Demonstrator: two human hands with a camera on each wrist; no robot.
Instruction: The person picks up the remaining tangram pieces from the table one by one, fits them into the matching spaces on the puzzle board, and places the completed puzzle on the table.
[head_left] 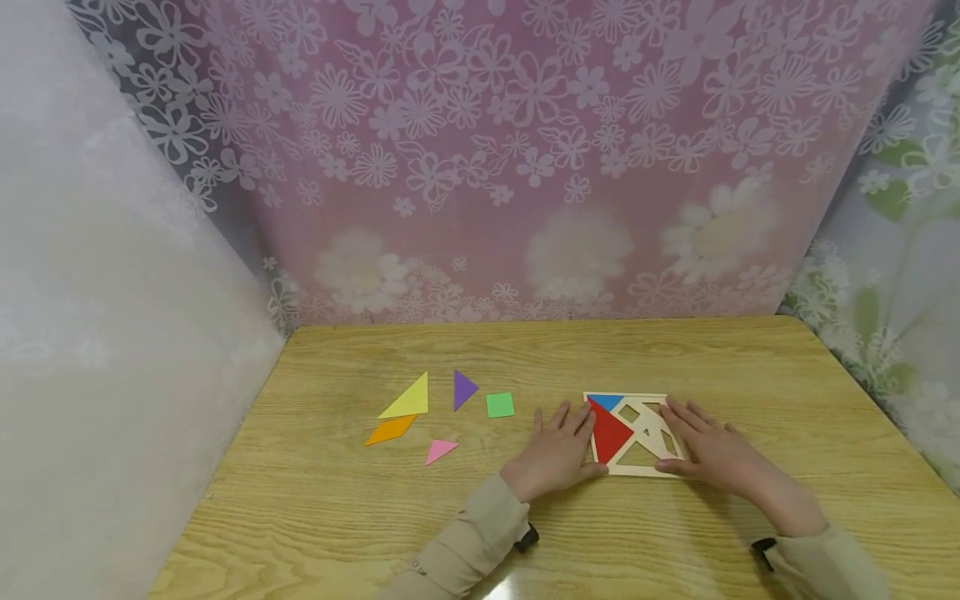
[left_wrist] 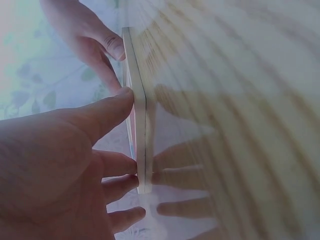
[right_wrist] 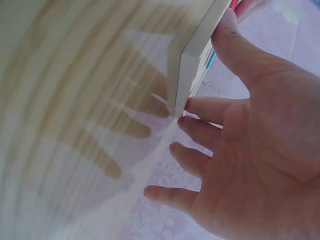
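A flat wooden tangram board point(head_left: 637, 471) lies on the table, its pale surface pierced by cut-outs. Set in its left part are a large red triangle point(head_left: 611, 435) and a blue triangle point(head_left: 606, 402) along the top edge. My left hand point(head_left: 553, 454) rests at the board's left side, fingertips on the edge and thumb by the front left corner. On the opposite side my right hand point(head_left: 716, 450) touches the right edge, thumb toward the front. Both wrist views show fairly straight, spread fingers against the board's rim point(left_wrist: 141, 125).
Left of the board lie a yellow triangle point(head_left: 412, 400), an orange parallelogram point(head_left: 391, 430), a purple triangle point(head_left: 463, 389), a green square point(head_left: 500, 405) and a pink triangle point(head_left: 440, 451). The wooden table point(head_left: 300, 517) backs onto a pink flowered curtain point(head_left: 480, 167).
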